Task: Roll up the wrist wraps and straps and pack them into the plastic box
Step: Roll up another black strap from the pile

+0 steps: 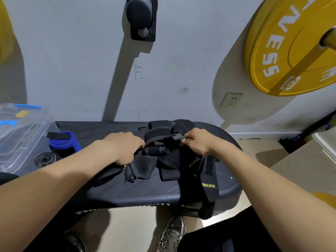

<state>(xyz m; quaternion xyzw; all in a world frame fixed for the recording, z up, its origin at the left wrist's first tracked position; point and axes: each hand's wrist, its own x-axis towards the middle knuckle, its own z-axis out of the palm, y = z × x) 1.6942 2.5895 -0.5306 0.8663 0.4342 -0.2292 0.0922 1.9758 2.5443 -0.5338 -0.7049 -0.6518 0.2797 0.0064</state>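
Observation:
A heap of black wrist wraps and straps (169,157) lies on the dark step platform (145,191). My left hand (123,148) grips one end of a thin black strap (160,140) stretched above the heap. My right hand (198,142) pinches the strap's other end between thumb and fingers. A long black strap (209,186) with yellow lettering hangs over the platform's front edge. A rolled blue wrap (64,142) and a small black coil (45,159) sit at the platform's left end. The clear plastic box (20,135) with blue clips stands at the far left.
A grey wall stands right behind the platform with a black bracket (142,20) and a socket (231,100). A yellow weight plate (294,48) hangs at the upper right. My shoes (171,233) are on the floor below the platform.

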